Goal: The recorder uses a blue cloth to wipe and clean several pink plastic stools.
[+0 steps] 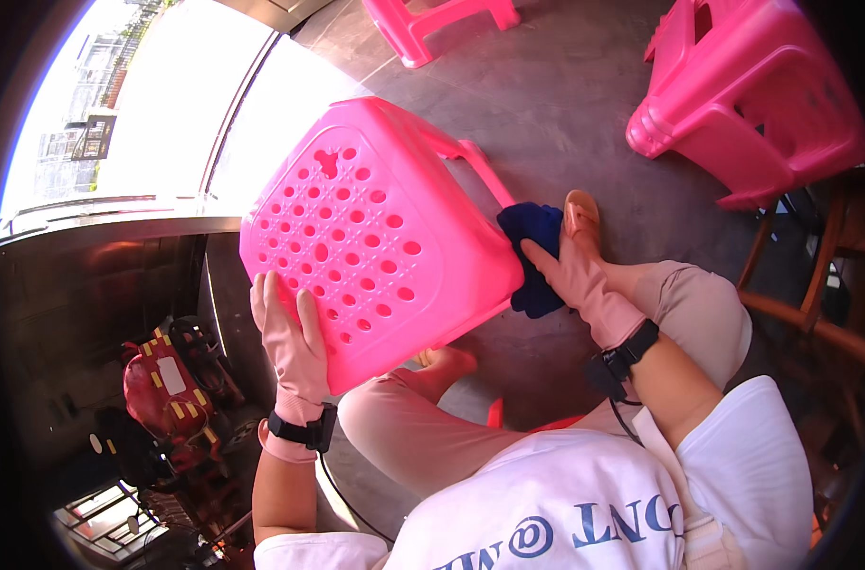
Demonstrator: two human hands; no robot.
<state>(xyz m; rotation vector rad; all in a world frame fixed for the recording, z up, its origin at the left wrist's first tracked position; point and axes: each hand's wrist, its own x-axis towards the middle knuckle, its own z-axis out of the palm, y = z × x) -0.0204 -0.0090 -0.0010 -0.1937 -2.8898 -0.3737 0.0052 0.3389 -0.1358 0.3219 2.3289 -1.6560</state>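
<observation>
A pink plastic stool [356,237] with a perforated seat is tilted in front of me, its seat facing up toward me and its legs pointing away to the right. My left hand [290,337], in a pale pink glove, lies on the seat's near left edge with its fingers spread over the holes and the thumb apart. In my gloved right hand [579,275] is a dark blue cloth [530,237], pressed against the stool's right side by a leg. Part of the cloth and the fingers under it are hidden.
Stacked pink stools [755,104] stand at the far right, and another pink stool [432,24] is at the top. Wooden chair legs [812,275] are on the right. A red machine-like object [161,380] stands left, below a bright doorway. My knees flank the stool.
</observation>
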